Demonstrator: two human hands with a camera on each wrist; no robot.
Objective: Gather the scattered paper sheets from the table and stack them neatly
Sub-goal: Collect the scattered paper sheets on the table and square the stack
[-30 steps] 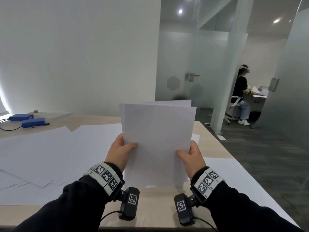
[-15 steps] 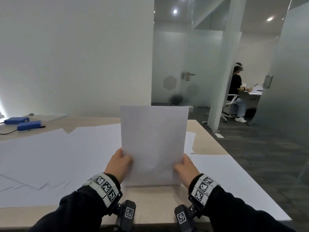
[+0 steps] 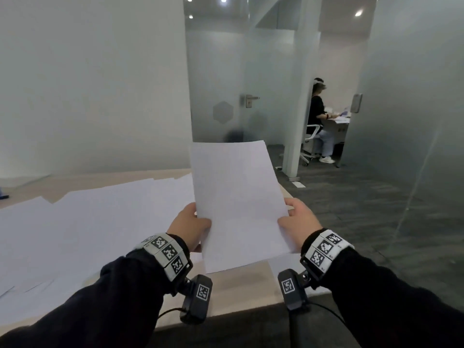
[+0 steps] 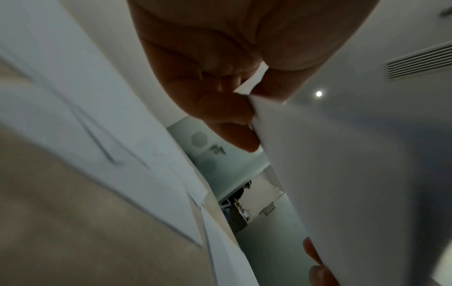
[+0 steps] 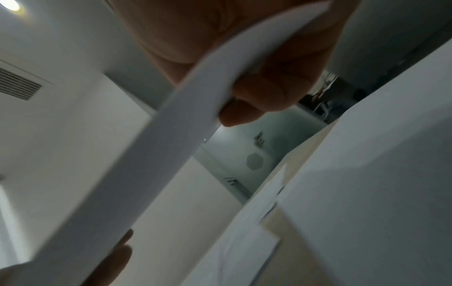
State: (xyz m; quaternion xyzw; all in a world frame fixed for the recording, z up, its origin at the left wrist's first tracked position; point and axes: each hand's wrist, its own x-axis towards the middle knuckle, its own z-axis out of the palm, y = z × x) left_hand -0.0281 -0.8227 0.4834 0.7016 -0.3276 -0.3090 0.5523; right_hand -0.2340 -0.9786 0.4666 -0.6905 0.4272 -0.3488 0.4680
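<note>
1. The left hand (image 3: 187,228) grips the left edge of a bundle of sheets (image 3: 238,202), thumb on the near face and the fingers (image 4: 227,114) curled behind it, as the left wrist view shows.
2. The right hand (image 3: 298,219) holds the opposite edge the same way, its thumb on the front and its fingers (image 5: 261,96) wrapped round the back, so neither hand is free or spread wide.
3. Holding both long edges at once probably serves to square the bundle: with a hand on each side the sheets can be jogged and kept from fanning.
4. The bundle stands nearly upright between the two hands, tilted slightly to the right, its lower edge hanging just below the wrists and above the table (image 3: 241,285); I cannot tell whether that edge touches the surface.
5. It is plain white and unprinted on the near face, with top corners that line up closely; how many sheets it holds cannot be counted. The right wrist view shows its edge bowing in a gentle curve, so it is thin and limp.
6. Beyond the left hand, more loose sheets (image 3: 88,222) lie overlapping across the table, and another sheet (image 3: 283,264) lies beneath the right wrist.
7. By that spread, the gathering looks far from finished.
</note>
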